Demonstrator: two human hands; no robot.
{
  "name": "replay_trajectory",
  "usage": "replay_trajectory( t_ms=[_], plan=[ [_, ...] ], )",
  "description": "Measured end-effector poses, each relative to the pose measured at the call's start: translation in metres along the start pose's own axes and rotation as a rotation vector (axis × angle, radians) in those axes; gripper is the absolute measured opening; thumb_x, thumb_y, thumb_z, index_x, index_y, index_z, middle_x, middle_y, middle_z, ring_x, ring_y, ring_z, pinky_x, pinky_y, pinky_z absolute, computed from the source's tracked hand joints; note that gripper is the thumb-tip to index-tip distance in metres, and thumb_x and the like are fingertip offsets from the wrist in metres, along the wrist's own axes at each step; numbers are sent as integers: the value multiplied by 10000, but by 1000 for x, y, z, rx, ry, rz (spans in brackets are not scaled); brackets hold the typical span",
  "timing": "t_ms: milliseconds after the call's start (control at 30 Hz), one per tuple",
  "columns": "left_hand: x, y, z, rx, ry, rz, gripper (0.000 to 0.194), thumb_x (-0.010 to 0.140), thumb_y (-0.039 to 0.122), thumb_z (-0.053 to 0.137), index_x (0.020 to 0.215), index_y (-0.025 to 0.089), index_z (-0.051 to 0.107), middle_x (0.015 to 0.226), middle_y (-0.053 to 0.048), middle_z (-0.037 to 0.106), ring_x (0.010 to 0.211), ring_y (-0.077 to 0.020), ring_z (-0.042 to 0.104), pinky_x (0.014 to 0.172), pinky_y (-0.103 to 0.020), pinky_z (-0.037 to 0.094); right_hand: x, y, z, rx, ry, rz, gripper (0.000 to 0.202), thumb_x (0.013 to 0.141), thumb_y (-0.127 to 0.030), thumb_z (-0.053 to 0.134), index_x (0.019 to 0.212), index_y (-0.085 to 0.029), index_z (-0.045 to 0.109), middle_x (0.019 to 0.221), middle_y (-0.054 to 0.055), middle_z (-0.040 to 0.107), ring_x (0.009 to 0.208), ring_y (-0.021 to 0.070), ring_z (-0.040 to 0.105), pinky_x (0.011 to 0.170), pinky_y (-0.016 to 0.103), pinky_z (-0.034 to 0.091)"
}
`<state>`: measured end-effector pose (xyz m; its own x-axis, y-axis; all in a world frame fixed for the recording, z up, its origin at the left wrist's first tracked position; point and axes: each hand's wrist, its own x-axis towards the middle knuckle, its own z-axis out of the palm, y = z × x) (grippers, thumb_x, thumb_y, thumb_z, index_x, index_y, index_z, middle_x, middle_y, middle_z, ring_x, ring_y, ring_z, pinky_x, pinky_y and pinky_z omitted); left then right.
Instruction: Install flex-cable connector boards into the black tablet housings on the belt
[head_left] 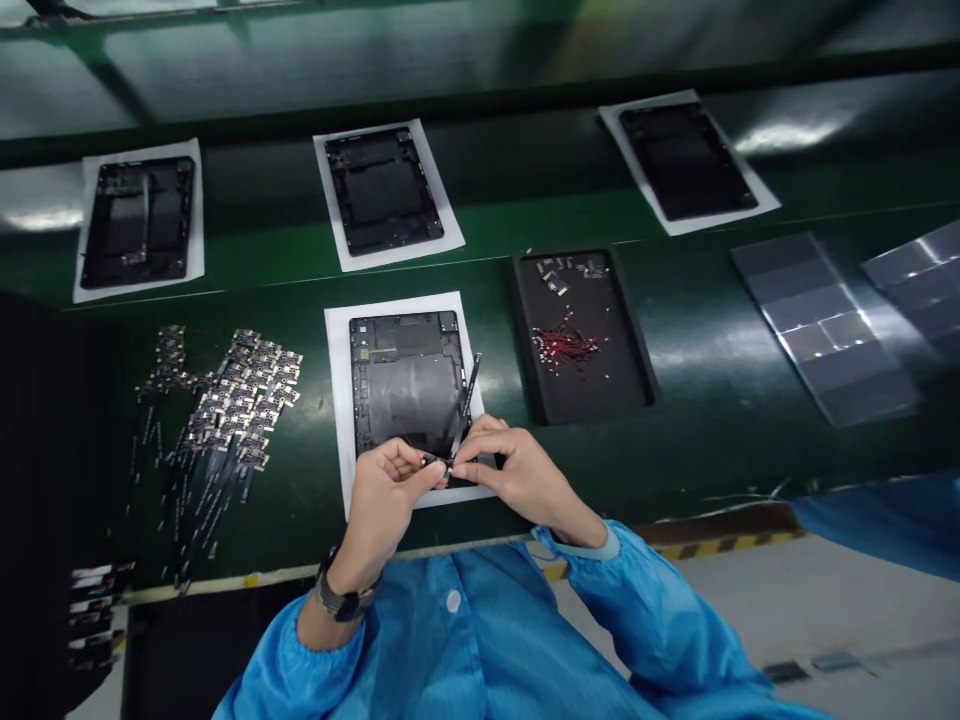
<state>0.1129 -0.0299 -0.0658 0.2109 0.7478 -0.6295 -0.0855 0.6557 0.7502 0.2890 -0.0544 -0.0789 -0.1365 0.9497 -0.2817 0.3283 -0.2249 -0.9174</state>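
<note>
Low over a tablet housing (409, 375), my two hands meet at a small circuit board (435, 461). My left hand (386, 490) pinches the board between thumb and fingers. From the other side, the fingertips of my right hand (517, 465) close on the board's right end; exactly what they grip there is too small to make out. A black flex cable (466, 405) rises from the board, past the right fingers. A thin reddish strand shows by my left fingertips. Beneath the open black housing lies a white sheet (340, 370); my hands hide its lower edge.
Several circuit boards with flex cables (240, 400) are heaped at left. A black tray (634, 350) at right holds red wires (566, 345) and small boards. More housings (382, 190) lie on sheets along the back strip. Dark flat panels (825, 325) lie far right.
</note>
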Motion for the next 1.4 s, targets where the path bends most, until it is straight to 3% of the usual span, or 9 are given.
replay_trajectory(
  t_ms=[300, 633, 900, 1100, 1267, 1400],
  plan=[
    [1, -2, 0, -15, 15, 4, 300, 565, 247, 851, 606, 155, 569, 598, -9, 683, 572, -149, 686, 615, -241, 562, 1, 3, 1, 16, 3, 10, 91, 811, -216, 744, 723, -231, 764, 804, 38, 708, 869, 213, 591, 847, 389, 412],
    [5, -3, -9, -47, -72, -70, 336, 566, 290, 884, 642, 148, 589, 613, -20, 702, 581, -142, 687, 632, -229, 545, 4, -7, -3, 7, -41, 12, 67, 811, -201, 738, 753, -224, 761, 776, 31, 696, 823, 192, 591, 778, 338, 449],
    [5, -5, -10, -33, -72, -56, 303, 594, 270, 871, 642, 146, 598, 615, -25, 707, 581, -134, 680, 636, -223, 538, 5, -6, -4, 29, -34, 23, 79, 798, -256, 757, 727, -222, 766, 756, 32, 663, 775, 178, 591, 745, 325, 473],
    [5, -2, -5, -40, -42, -61, 323, 585, 279, 864, 649, 149, 576, 585, -19, 683, 582, -145, 682, 636, -231, 540, 5, -3, -1, 21, -22, 51, 58, 788, -202, 743, 738, -213, 769, 763, 36, 680, 796, 185, 604, 764, 335, 479],
    [-2, -2, -7, -3, 11, 31, 316, 589, 272, 831, 775, 178, 594, 708, -3, 685, 595, -176, 674, 593, -288, 549, 8, -22, -32, -68, -87, -48, 106, 813, -291, 725, 869, -225, 785, 888, 62, 749, 892, 237, 654, 813, 375, 506],
    [-6, -3, -21, 437, 103, 246, 79, 750, 253, 698, 719, 192, 658, 686, -37, 690, 644, -197, 658, 586, -279, 474, 43, -52, -66, -238, 61, -184, 193, 878, -356, 644, 888, -216, 776, 927, 66, 767, 895, 247, 681, 814, 361, 503]
  ],
)
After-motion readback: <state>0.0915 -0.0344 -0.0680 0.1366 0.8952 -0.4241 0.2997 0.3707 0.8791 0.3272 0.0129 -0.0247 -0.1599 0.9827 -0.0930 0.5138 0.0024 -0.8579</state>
